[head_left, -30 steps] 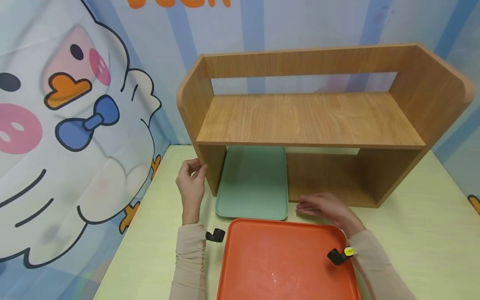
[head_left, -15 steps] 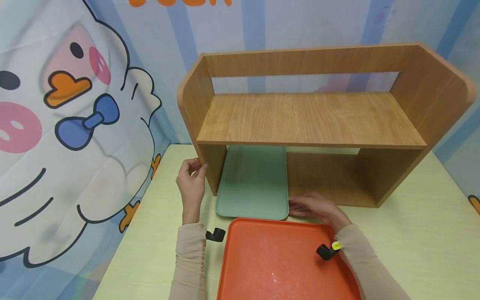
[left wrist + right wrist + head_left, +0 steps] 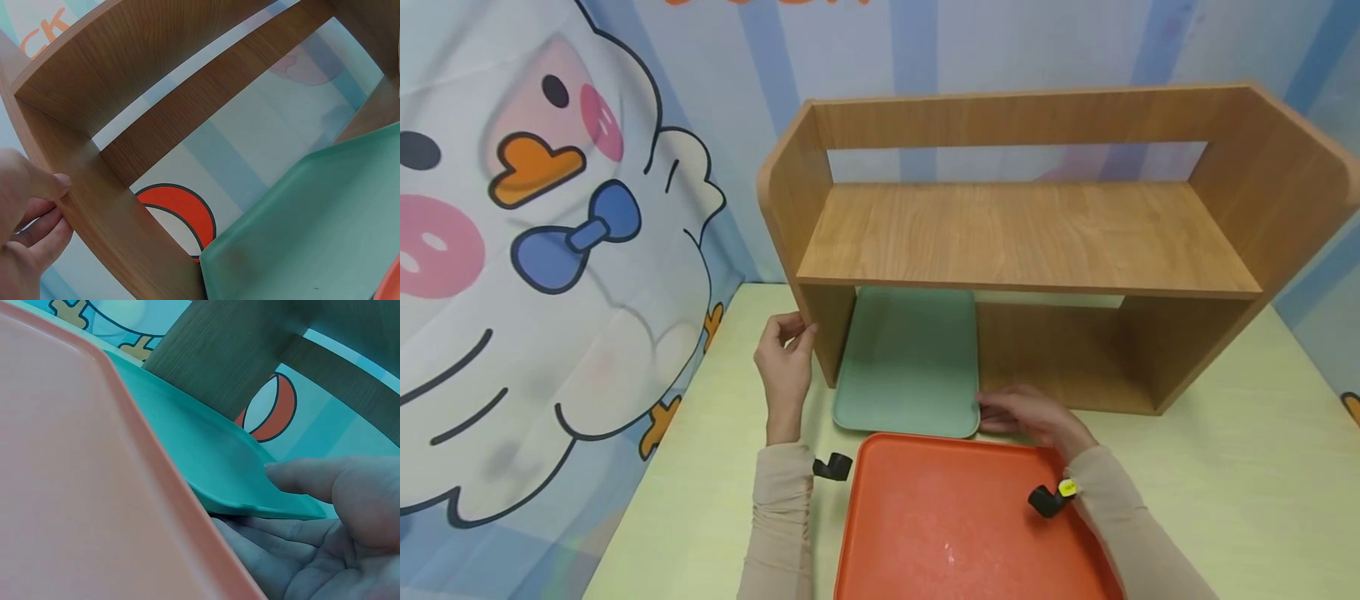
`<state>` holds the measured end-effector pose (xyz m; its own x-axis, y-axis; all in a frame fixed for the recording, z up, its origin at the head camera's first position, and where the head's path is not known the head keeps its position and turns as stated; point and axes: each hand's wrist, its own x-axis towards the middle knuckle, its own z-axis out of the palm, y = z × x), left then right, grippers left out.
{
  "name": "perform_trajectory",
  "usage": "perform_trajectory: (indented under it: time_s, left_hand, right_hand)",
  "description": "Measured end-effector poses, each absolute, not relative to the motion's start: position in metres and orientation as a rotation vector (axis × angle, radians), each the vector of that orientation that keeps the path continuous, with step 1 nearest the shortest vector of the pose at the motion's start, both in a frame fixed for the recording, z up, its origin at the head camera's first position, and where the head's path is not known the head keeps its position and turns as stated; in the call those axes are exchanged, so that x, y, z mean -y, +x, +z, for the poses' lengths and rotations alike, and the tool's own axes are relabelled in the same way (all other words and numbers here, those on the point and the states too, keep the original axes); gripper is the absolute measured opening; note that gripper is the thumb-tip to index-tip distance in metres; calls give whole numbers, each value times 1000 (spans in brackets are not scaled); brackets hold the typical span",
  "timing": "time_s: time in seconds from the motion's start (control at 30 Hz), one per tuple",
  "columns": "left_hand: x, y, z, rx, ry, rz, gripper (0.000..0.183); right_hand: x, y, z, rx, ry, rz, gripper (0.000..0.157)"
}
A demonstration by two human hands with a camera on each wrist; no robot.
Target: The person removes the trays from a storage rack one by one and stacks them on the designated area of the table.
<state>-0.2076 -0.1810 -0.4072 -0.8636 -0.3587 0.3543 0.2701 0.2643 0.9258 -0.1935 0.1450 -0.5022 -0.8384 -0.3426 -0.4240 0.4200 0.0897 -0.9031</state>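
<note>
A wooden two-tier shelf [image 3: 1037, 242] stands on the table. My left hand [image 3: 786, 354] pinches the front edge of its left side panel, thumb and fingers on either side in the left wrist view. The green tray [image 3: 906, 367] lies in the left part of the lower tier, its near end sticking out in front. My right hand [image 3: 1030, 410] holds that tray's right edge near the front corner. In the right wrist view the thumb [image 3: 300, 475] is above the rim and the fingers reach underneath, partly hidden. Closer to me lies an orange-red tray [image 3: 955, 517], under my right forearm.
The pale yellow table [image 3: 1262, 467] extends on both sides of the shelf. Behind and left hangs a printed cloth [image 3: 625, 358] with a cartoon duck. Small black cameras [image 3: 832, 467] jut from both wrists. The orange-red tray's far rim sits right by the green tray's near end.
My right hand has moved left from beside the green tray and taken hold of its right edge. The left hand stays on the side panel. The head view has shifted slightly.
</note>
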Motion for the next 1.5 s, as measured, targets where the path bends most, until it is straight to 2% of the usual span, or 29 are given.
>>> perform_trajectory:
  time_s: [0.2, 0.4, 0.73, 1.07, 1.23, 1.5]
  left_hand:
    - [181, -208, -405, 2018, 91, -1630, 22]
    - [181, -208, -407, 2029, 71, -1632, 22]
    - [182, -208, -408, 2029, 97, -1637, 23]
    - [180, -207, -406, 2033, 86, -1640, 22]
    - [180, -207, -406, 2020, 67, -1642, 22]
    - [180, -208, -408, 2024, 78, -1642, 23]
  right_hand:
    - [-140, -194, -504, -1822, 56, -1789, 40]
    - [-141, -191, -503, -1822, -5, -1768, 34]
    - [-135, -192, -504, -1821, 108, -1753, 57]
    - [-136, -192, -508, -1806, 139, -1769, 60]
    - [-138, -192, -510, -1789, 162, -1819, 50]
    - [-142, -192, -508, -1684, 93, -1931, 16]
